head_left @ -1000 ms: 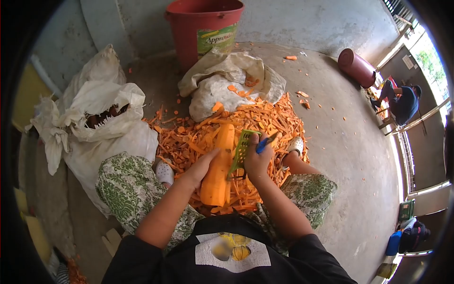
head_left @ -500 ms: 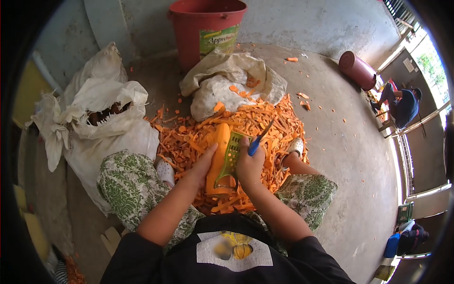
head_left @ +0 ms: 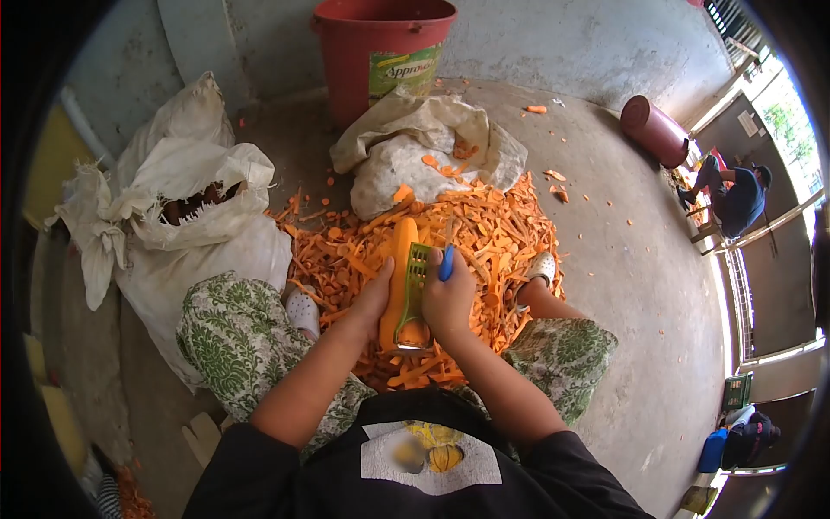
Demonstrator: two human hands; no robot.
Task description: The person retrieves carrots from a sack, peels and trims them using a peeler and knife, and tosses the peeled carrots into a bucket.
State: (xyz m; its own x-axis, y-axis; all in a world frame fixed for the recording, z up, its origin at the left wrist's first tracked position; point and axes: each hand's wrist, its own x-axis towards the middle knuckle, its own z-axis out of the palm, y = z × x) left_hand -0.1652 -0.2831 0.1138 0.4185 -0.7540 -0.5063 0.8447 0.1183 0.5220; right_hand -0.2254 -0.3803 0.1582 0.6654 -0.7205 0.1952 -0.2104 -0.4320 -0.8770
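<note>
My left hand (head_left: 373, 301) is closed around the left side of a large orange carrot (head_left: 399, 275), which points away from me over the peelings. My right hand (head_left: 450, 301) grips a green slotted peeler (head_left: 412, 298) that lies against the carrot's right side, its blade end towards me. A small knife with a blue handle (head_left: 447, 263) is also held in the right hand, its blade pointing away from me. Below both hands spreads a heap of orange peelings (head_left: 510, 238), between my feet.
A pale sack (head_left: 380, 177) lies at the heap's far edge, before a red bucket (head_left: 346, 69). Another white sack (head_left: 207, 251) stands at left. A dark red barrel (head_left: 653, 130) lies on its side at right, near a seated person (head_left: 739, 199). Another person (head_left: 750, 439) is lower right.
My right hand has drawn the peeler slightly towards me along the carrot. The knife has swung from pointing up and right to pointing straight away.
</note>
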